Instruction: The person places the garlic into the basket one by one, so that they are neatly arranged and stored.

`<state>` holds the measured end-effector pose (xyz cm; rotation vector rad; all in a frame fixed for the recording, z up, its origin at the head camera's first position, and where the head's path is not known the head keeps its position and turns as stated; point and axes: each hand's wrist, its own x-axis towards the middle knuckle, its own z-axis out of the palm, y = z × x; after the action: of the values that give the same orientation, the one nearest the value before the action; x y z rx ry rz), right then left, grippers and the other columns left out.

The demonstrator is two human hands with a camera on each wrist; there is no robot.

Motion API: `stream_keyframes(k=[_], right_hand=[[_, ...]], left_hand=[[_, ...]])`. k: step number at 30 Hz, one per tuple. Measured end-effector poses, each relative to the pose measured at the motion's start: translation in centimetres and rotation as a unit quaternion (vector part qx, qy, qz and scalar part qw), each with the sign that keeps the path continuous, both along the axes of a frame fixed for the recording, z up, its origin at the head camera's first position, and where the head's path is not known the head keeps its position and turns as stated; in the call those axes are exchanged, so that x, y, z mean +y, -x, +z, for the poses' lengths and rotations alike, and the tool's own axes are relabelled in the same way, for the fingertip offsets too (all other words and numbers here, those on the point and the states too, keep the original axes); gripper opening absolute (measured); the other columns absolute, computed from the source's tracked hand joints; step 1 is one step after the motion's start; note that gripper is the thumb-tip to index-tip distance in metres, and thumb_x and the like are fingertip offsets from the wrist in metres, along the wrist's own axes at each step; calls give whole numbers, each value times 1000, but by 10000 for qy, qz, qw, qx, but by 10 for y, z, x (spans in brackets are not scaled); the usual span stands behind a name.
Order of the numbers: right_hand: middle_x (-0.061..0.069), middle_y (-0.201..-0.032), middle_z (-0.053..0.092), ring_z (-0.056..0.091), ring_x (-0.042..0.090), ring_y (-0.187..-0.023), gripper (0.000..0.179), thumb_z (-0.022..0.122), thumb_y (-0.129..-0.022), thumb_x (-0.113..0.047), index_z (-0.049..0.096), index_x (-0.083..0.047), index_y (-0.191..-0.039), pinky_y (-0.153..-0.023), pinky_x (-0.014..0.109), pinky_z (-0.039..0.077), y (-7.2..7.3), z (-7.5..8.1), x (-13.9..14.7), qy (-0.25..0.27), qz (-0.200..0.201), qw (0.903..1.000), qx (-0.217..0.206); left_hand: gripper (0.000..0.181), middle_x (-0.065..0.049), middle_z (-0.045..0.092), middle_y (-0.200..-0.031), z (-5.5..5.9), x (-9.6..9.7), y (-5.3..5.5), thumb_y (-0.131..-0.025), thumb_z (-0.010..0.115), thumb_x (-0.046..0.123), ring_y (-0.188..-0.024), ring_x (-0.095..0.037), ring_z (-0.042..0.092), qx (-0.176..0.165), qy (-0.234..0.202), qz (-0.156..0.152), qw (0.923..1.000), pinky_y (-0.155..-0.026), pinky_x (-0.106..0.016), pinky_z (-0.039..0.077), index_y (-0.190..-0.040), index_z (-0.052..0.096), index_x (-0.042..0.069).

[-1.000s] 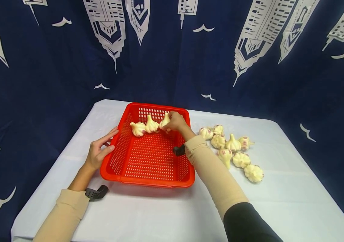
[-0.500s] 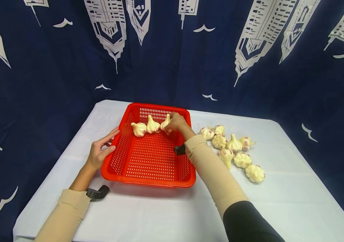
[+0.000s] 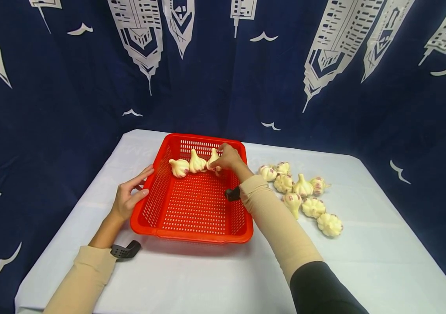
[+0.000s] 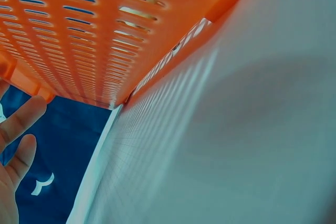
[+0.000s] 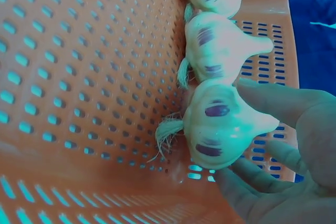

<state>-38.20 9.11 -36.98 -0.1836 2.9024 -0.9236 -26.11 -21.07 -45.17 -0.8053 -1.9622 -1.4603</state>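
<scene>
By the left hand [image 3: 125, 196], its fingers straight, the red basket [image 3: 195, 237] was touched; inside, two garlic bulbs [image 3: 197, 162] were lined up just left of the right hand [image 3: 229, 158], by whose fingers a third bulb [image 5: 218, 124] was gripped.

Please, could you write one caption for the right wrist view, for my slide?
A right hand holds a purple-marked garlic bulb beside two others in a perforated plastic basket.

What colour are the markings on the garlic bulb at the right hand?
The garlic bulb has dark purple patches, clearest in the right wrist view.
</scene>
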Motion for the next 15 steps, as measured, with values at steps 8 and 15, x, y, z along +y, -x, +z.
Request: stream_keyframes(k=[8, 15], right_hand=[[19, -126, 60, 55, 33, -115, 75, 84, -77, -21, 47, 0, -137, -94, 41, 47, -2, 6, 1, 187, -127, 9995, 223], [18, -111, 60, 55, 29, -97, 72, 83, -76, -18, 48, -1, -137, -84, 40, 48, -6, 13, 4, 657, -132, 9972, 338]], left_hand=[[52, -25, 54, -137, 1, 0, -1, -80, 51, 3, -99, 0, 61, -48, 17, 2, 10000, -69, -21, 45, -130, 60, -8], [51, -25, 54, -137, 2, 1, -2, -81, 52, 3, -97, -1, 62, -40, -12, -7, 10000, -69, -21, 45, -131, 60, -7]])
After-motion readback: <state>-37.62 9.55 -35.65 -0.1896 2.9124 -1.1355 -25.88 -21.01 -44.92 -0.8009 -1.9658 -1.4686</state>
